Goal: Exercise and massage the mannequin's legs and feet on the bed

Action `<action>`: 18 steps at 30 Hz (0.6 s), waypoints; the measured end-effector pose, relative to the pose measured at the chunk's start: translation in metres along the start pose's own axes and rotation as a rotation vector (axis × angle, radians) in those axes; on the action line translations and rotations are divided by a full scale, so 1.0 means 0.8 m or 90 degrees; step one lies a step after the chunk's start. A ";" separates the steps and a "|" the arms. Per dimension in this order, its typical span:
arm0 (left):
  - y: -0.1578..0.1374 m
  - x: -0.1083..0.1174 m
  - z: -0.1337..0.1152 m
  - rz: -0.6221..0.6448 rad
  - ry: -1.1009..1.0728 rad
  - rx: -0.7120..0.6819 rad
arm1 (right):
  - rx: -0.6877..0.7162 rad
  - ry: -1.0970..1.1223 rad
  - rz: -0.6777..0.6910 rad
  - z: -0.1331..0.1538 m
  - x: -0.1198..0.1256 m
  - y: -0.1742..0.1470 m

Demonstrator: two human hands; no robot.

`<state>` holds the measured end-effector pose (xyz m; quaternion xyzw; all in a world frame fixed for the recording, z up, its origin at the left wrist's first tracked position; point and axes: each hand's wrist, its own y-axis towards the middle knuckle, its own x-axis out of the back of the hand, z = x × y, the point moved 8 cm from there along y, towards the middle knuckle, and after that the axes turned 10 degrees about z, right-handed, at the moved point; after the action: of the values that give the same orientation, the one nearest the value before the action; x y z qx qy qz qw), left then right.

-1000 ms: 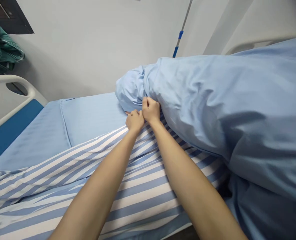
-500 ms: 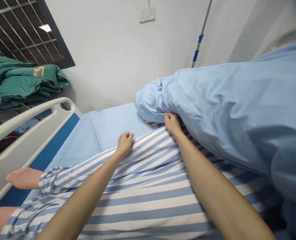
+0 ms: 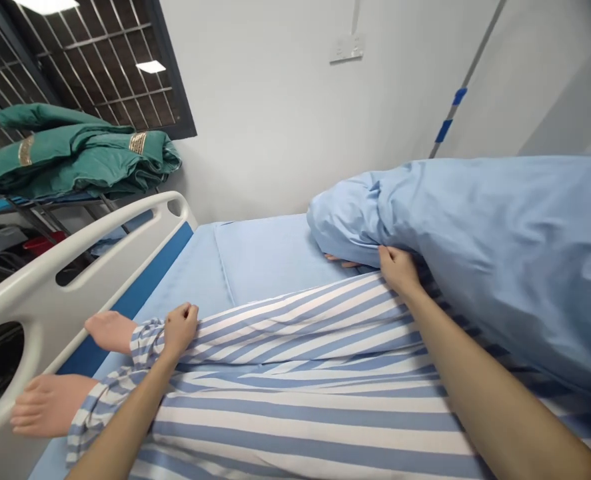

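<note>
Striped blue-and-white trousers (image 3: 295, 373) cover the legs of a mannequin-like figure lying on the bed. Two bare feet (image 3: 55, 405) stick out at the left. My left hand (image 3: 181, 327) is closed in a fist at the far trouser leg, close to the ankle, its fingertips hidden. Under a bunched light-blue quilt (image 3: 495, 227), my right hand (image 3: 399, 270) is closed at the quilt's lower edge, above the far thigh; its grip is partly hidden. Fingers of the lying figure's hand (image 3: 342, 261) peek out from beneath the quilt.
A white footboard (image 3: 175, 200) with a blue panel closes the bed's left end. Light-blue sheet (image 3: 270, 260) shows between the legs and the wall. Folded green cloth bundles (image 3: 110, 157) lie on a rack below a barred window. A grey pole (image 3: 468, 80) stands by the wall.
My left hand has slid left along the far trouser leg, from the shin toward the ankle. My right hand stays at the quilt's edge. The view has turned left, showing more of both feet.
</note>
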<state>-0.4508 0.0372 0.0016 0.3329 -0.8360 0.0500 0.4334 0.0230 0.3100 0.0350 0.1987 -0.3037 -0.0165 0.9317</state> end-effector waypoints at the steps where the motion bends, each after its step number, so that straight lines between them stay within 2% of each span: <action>1: -0.002 -0.003 0.003 -0.010 0.027 -0.005 | -0.004 -0.014 0.002 0.000 -0.001 -0.001; 6: -0.002 -0.013 0.010 0.022 0.122 0.023 | -0.044 -0.090 0.017 -0.001 -0.002 0.003; 9: -0.004 -0.014 0.011 0.018 0.196 0.049 | -0.136 -0.166 0.073 0.009 -0.015 0.007; 11: -0.007 -0.017 0.009 0.018 0.243 0.049 | -0.198 -0.146 0.084 0.030 -0.038 0.001; 13: -0.009 -0.020 0.006 0.021 0.268 0.043 | -0.209 -0.035 0.097 0.070 -0.086 -0.014; 17: -0.011 -0.022 0.005 0.039 0.265 0.037 | -0.132 0.090 0.216 0.195 -0.238 -0.074; 18: -0.011 -0.021 0.005 0.043 0.261 0.039 | -0.104 0.180 0.261 0.231 -0.278 -0.095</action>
<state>-0.4418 0.0378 -0.0157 0.3006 -0.7391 0.1564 0.5821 -0.2576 0.2071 0.0176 0.0574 -0.2022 0.1764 0.9616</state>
